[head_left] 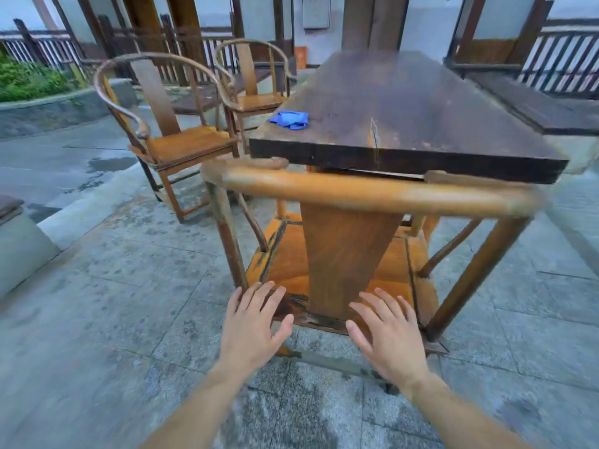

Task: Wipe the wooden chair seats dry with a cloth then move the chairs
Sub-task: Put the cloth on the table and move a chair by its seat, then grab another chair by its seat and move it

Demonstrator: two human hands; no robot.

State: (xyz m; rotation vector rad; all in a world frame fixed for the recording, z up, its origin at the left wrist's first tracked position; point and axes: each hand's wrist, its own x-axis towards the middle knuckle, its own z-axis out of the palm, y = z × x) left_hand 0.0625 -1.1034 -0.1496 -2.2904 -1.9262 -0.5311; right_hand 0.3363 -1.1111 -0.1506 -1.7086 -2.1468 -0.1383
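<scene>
My left hand (251, 322) and right hand (387, 333) hover with fingers spread and released, grasping nothing, just behind the nearest chair (343, 254); its seat sits tucked at the end of the table (421, 102); the blue cloth (289, 119) lies set down on the tabletop, so I judge wiping finished or paused and moving under way; two more chairs (181, 137) wait beyond on the left.

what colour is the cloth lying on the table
Blue. The cloth lies crumpled on the dark wooden table, seen in the head view.
</scene>
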